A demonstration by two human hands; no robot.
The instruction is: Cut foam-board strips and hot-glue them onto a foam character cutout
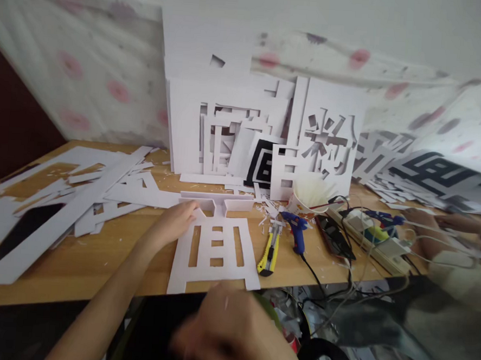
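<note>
A white foam-board cutout [229, 245], shaped like a character with slots, lies at the table's front edge. Narrow foam-board strips [239, 204] stand upright along its top part. My left hand [178, 219] reaches to the upper left of the cutout, its fingers closed on an upright strip there. Low in front of my lap is my right hand [223, 331], smeared by motion and apart from the cutout, so its fingers do not show clearly. Right of the cutout lie a yellow utility knife [269, 252] and a blue glue gun [296, 232].
White board offcuts [113, 188] pile up at the left. Cut boards [225, 97] lean at the back. A paper cup [311, 194], a power strip [367, 236] with cords and dark glasses [335, 236] sit right. Another person's hands [425, 224] are at far right.
</note>
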